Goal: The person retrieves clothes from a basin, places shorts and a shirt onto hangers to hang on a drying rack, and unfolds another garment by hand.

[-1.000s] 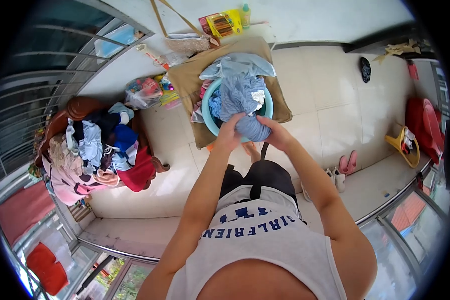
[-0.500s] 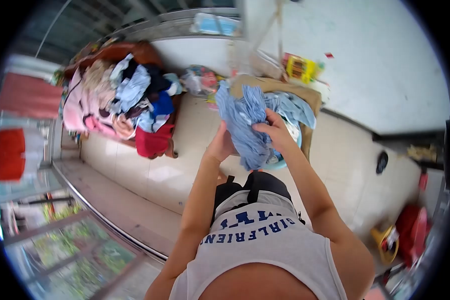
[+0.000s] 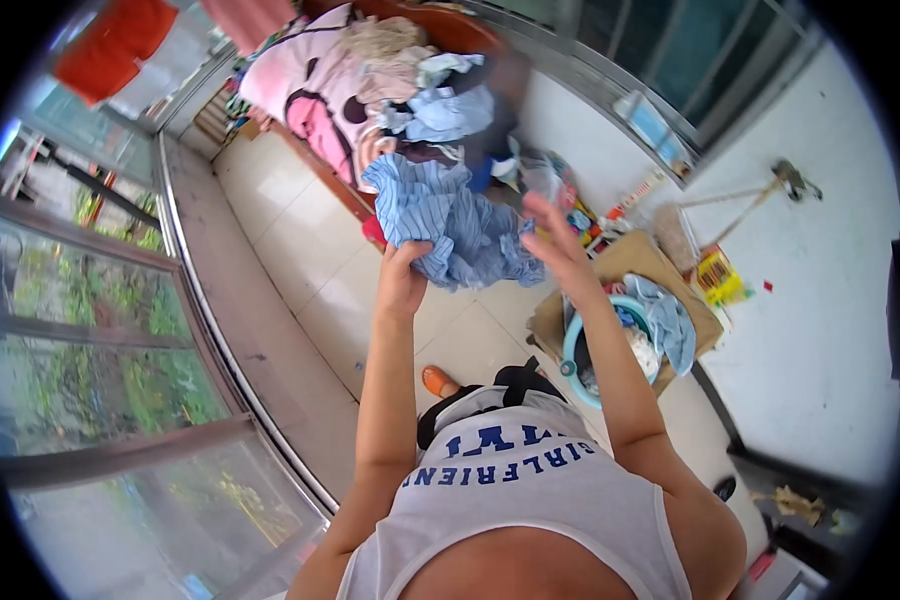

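Note:
A crumpled blue striped garment (image 3: 450, 225) hangs in the air in front of me, over the floor. My left hand (image 3: 404, 275) grips its lower left edge. At the garment's right side is my right hand (image 3: 558, 243), fingers spread and slightly blurred; whether it touches the cloth is hard to tell. Below and right of that hand stands a light blue basin (image 3: 573, 352) with clothes in it, partly hidden by my right forearm. A pale blue cloth (image 3: 663, 318) drapes over the basin's edge.
Beyond the garment, a wooden seat (image 3: 335, 192) bears a pink blanket (image 3: 295, 75) and heaped clothes. The basin rests on a brown cloth-covered surface (image 3: 710, 322). Windows (image 3: 90, 380) line the left, a white wall (image 3: 810, 280) the right. Plastic bags lie near the wall.
The view has swung left toward the heaped clothes. The blue garment has been lifted from the basin and carried away from it. My right hand has opened from its hold on the cloth.

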Demonstrator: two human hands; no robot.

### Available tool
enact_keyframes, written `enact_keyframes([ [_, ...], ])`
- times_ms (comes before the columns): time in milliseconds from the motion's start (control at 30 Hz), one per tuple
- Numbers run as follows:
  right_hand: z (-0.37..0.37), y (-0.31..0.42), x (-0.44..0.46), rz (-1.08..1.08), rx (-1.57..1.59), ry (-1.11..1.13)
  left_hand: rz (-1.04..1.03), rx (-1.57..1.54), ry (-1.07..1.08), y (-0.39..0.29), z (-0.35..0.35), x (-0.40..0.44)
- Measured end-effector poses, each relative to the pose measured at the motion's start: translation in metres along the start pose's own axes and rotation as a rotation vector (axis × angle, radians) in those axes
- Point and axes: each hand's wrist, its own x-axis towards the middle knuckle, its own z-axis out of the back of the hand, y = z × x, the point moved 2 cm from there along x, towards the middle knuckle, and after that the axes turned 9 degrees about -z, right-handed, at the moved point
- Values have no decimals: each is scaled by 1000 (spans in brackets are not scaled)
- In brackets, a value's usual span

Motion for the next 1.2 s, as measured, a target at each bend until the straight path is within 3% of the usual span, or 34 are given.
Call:
enact_keyframes([
  [67, -42, 36, 15, 271, -442, -137, -3, -16, 30, -25, 31, -1],
  [133, -95, 58, 31, 379, -348, 125, -23, 46, 4, -52, 57, -2],
  [167, -125, 67, 38, 628, -415, 187, -5, 120, 48, -66, 72, -2],
  [200, -156, 72, 39, 722, -471, 181, 15, 198, 90, -79, 86, -4],
  [300, -223, 61, 62, 659, -445, 334, -79, 388, -21, -117, 121, -8],
  [333, -241, 61, 70, 645, -340, 309, -98, 448, -2, -133, 127, -7],
  [400, -265, 62, 86, 306, -105, 297, -179, 471, -54, -155, 145, -2],
  [467, -280, 62, 113, 389, -19, 268, -239, 464, -72, -176, 164, 3],
  [533, -291, 67, 139, 210, 31, 219, -231, 467, -218, -193, 191, 7],
  [633, -306, 82, 180, 411, 35, 132, -279, 519, -407, -221, 228, 16],
  [667, -314, 85, 191, 454, 164, 146, -290, 573, -451, -231, 241, 19],
  [767, -339, 85, 221, 399, 118, 188, -276, 699, -510, -255, 261, 30],
  [867, -375, 83, 259, 575, -169, 80, -305, 863, -541, -280, 283, 52],
  [933, -403, 93, 283, 680, -570, 236, -77, 1953, -545, -307, 277, 72],
  [967, -414, 101, 296, 727, -607, 324, -73, 2082, -546, -323, 275, 88],
  [1000, -421, 121, 298, 751, -596, 240, -363, 2013, -556, -345, 257, 101],
  [1067, -422, 167, 300, 767, -364, -44, -753, 1931, -715, -387, 226, 125],
  [1133, -418, 190, 302, 972, 57, -164, -1230, 1569, -827, -407, 192, 134],
  [1167, -419, 173, 303, 1053, 141, -201, -1275, 1581, -827, -397, 213, 144],
  [1200, -428, 129, 312, 1065, 35, -202, -1333, 1593, -823, -379, 249, 158],
])
